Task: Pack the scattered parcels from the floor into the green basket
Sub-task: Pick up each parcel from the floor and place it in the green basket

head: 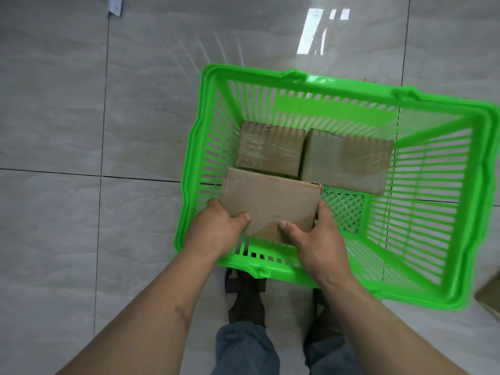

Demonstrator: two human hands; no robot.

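Placement step: left hand (216, 228) and right hand (316, 239) clasp cardboard parcel (270, 204) over green basket (460, 301); next, lower it beside two parcels (270, 150) beyond the grip.

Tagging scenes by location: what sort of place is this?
Probably an indoor room or hallway used for parcel handling, though I can't say which. Cues: a glossy tiled floor reflecting a window, a green basket of the shopping kind, and taped cardboard parcels in it. No furniture shows.
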